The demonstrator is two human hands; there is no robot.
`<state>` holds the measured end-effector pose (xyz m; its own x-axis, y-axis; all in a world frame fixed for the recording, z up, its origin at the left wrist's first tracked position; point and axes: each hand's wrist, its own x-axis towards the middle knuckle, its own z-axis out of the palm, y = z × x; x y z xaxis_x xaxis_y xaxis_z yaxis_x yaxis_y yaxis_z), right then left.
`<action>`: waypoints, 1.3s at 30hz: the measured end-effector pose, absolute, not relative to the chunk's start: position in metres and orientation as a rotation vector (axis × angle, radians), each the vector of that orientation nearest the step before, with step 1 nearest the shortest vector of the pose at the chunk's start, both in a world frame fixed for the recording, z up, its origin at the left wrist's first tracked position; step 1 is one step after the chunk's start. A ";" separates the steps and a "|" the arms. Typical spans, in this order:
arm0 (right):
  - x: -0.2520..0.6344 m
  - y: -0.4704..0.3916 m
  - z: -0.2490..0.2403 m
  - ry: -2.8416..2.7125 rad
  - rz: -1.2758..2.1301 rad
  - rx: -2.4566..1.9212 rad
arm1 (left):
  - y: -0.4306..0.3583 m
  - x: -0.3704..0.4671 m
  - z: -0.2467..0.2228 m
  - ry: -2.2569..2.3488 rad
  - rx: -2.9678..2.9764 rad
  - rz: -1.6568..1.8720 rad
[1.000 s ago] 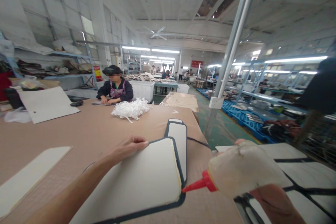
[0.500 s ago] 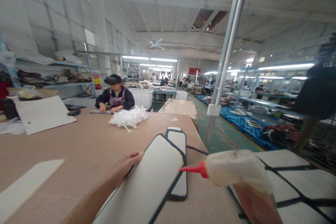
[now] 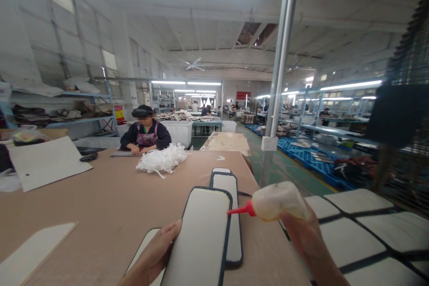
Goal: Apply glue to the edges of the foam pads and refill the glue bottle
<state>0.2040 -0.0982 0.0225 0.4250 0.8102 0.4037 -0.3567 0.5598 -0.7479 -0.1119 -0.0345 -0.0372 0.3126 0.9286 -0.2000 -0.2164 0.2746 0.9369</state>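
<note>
My left hand (image 3: pixel 164 243) is closed on the left edge of a long white panel (image 3: pixel 203 228) with rounded corners and a dark border. My right hand (image 3: pixel 303 228) grips a translucent squeeze bottle (image 3: pixel 279 200) of glue, tipped sideways. Its red nozzle (image 3: pixel 239 209) points left, with the tip at the panel's right edge near the upper corner. Yellowish glue shows in the bottle and along the panel's edge. Behind the held panel, similar dark-edged panels (image 3: pixel 226 183) lie overlapping on the table. Part of another panel (image 3: pixel 144 246) shows under my left wrist.
The brown-covered table (image 3: pixel 110 214) carries a heap of white strips (image 3: pixel 162 159), a white board (image 3: pixel 50 161) and a pale piece (image 3: pixel 40 250). A co-worker (image 3: pixel 145 132) sits across it. More dark-edged panels (image 3: pixel 355 237) lie at the right. A metal post (image 3: pixel 279 62) stands beyond the table.
The held panel has turned more upright in view and moved slightly lower. The bottle has shifted left and tilted, its nozzle still at the panel's right edge. The camera view has tilted up a little.
</note>
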 end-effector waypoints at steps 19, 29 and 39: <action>0.184 -0.091 0.005 -0.908 0.896 -0.646 | -0.029 -0.119 -0.049 0.921 0.841 1.011; 0.170 -0.083 -0.004 -0.975 0.937 -0.632 | -0.022 -0.129 -0.044 0.917 0.807 1.000; 0.156 -0.075 -0.019 -0.964 0.999 -0.629 | -0.001 -0.142 -0.045 0.914 0.784 1.008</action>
